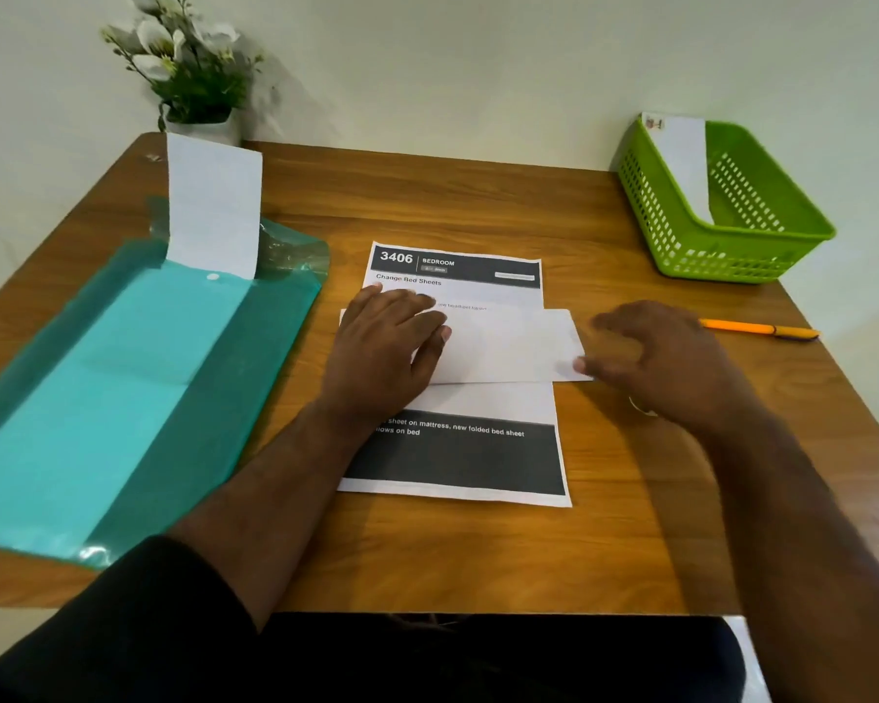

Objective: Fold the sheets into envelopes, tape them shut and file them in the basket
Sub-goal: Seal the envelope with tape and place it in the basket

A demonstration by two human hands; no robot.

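Your left hand point(394, 347) presses flat on the folded white sheet point(503, 347) at frame centre; your right hand point(666, 362), fingers loosely curled, touches its right edge. Bare wood-grain desk point(478, 205) lies open toward the perforated green plastic basket point(731, 246), upper right.

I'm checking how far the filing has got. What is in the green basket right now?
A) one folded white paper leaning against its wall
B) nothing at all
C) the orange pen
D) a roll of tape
A: a single folded white paper stands tilted against the far left wall of the green basket, while the orange pen lies on the table outside it.
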